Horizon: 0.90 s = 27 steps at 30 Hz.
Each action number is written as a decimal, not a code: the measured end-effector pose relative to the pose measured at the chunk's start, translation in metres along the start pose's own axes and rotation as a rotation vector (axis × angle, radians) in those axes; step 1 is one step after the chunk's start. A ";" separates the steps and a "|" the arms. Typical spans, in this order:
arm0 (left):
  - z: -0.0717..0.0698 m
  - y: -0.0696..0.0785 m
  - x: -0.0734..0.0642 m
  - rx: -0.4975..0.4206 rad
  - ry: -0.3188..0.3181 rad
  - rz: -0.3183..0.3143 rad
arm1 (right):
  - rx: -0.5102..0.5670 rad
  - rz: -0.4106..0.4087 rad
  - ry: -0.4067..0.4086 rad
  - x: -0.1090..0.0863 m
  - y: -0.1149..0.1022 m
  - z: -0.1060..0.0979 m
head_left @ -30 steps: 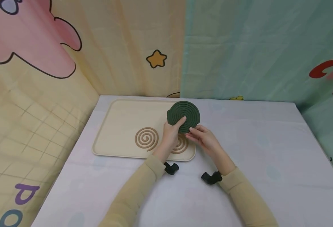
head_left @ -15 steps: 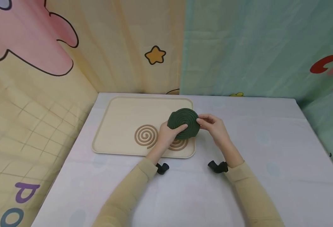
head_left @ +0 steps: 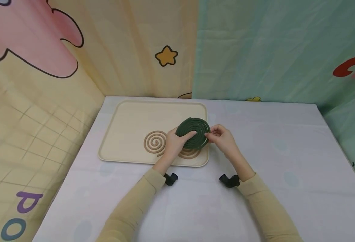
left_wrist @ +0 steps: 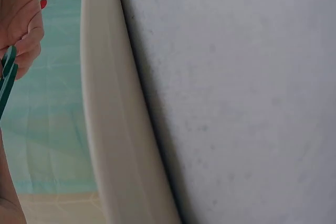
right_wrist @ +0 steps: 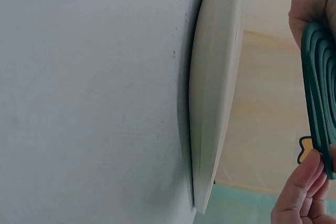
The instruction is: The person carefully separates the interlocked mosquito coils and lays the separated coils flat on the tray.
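A dark green mosquito coil, seemingly a double or stacked one, is held up over the right part of the cream tray. My left hand grips it from the left, thumb across its face. At its right edge my right hand pinches the outer ring, where a thin pale gap shows. The right wrist view shows layered edges of the green coil with fingertips on its lower end. Two brown coils lie on the tray: one brown coil in plain sight, another brown coil partly hidden beneath the green one.
The tray lies on a white-covered table, toward its back left. Patterned curtains stand behind and at the sides. A black wrist mount sits at my left cuff, and another black mount at my right.
The green coil has come down and slightly left, tilting more. My right fingers have moved from its lower edge to its right edge, where a gap now shows.
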<state>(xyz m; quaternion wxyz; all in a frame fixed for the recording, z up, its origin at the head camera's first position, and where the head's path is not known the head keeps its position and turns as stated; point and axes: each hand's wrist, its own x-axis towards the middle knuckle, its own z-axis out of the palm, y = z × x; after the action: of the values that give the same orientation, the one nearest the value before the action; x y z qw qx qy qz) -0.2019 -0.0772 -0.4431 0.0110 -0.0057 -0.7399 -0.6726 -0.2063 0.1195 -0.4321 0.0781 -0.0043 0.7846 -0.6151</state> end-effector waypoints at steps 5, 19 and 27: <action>-0.005 0.002 0.001 0.140 -0.052 -0.002 | -0.085 -0.001 -0.035 0.002 -0.002 -0.003; -0.011 0.002 0.007 0.257 -0.231 -0.171 | -0.318 -0.146 -0.019 0.007 -0.010 -0.005; -0.014 0.000 0.008 0.228 -0.202 -0.156 | -0.319 -0.183 0.002 0.004 -0.010 0.000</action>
<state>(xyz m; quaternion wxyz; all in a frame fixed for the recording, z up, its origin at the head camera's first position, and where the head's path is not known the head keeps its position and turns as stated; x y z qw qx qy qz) -0.2099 -0.0915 -0.4416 -0.1151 -0.0144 -0.8070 -0.5790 -0.2113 0.1162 -0.4228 0.0191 -0.0874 0.8687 -0.4871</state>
